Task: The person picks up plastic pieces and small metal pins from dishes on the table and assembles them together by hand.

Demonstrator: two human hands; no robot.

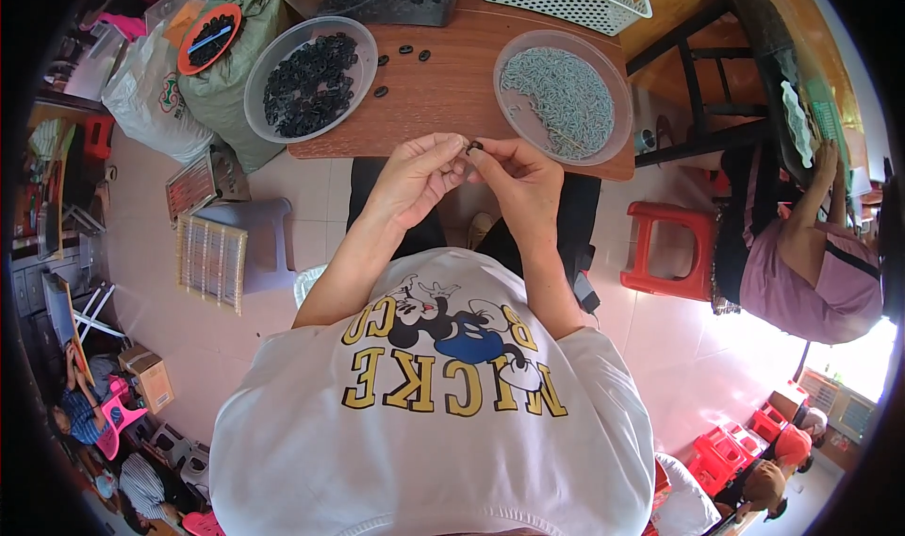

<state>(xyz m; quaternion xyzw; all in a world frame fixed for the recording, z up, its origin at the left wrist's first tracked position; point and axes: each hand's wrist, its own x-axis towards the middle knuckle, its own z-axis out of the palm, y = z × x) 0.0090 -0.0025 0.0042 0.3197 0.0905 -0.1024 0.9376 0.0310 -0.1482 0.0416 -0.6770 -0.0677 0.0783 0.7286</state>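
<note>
Because the small, dark, rounded piece [473,147] was so slight, a steady pinch from both sides mattered most. The left hand [420,176] and right hand [519,181] met at the near edge of the brown wood-grain counter [438,107], each nearly closed, fingertips pinching that piece; whether they gripped anything else was too small to tell. Good handling seemed to call for one pinch holding it square while the other made fine adjustments. Black oval pieces [306,85] lay left in a round translucent bowl [251,102], slender pale-grey metal screws [566,88] right in a matching round bowl [619,112], both apparently within easy reach.
</note>
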